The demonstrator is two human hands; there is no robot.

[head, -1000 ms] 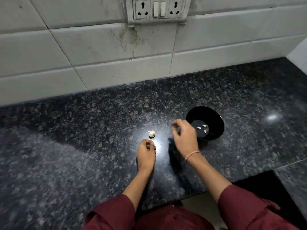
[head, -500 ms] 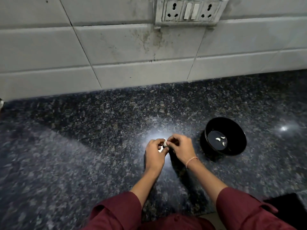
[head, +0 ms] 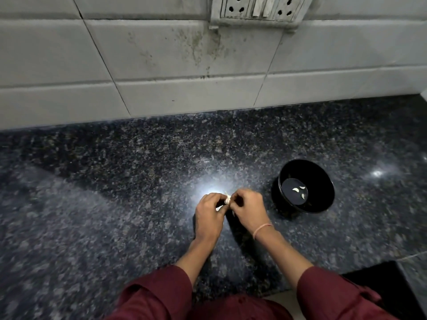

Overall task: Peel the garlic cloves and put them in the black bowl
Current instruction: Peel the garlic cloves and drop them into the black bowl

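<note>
Both my hands meet over the dark granite counter (head: 115,204). My left hand (head: 209,211) and my right hand (head: 248,209) each pinch a small white piece of garlic (head: 227,200) between their fingertips; most of it is hidden by the fingers. The black bowl (head: 323,195) stands on the counter just right of my right hand, a hand's width away. Three peeled white cloves (head: 299,191) lie on its bottom.
A white tiled wall (head: 161,65) rises behind the counter, with a socket and switch plate (head: 256,8) at the top. The counter's front edge runs near my sleeves, and a dark patch (head: 379,287) lies at the lower right.
A second ago the garlic lay alone on the counter with my hands apart. My hands have since come together and picked it up; the view has shifted left and closer.
</note>
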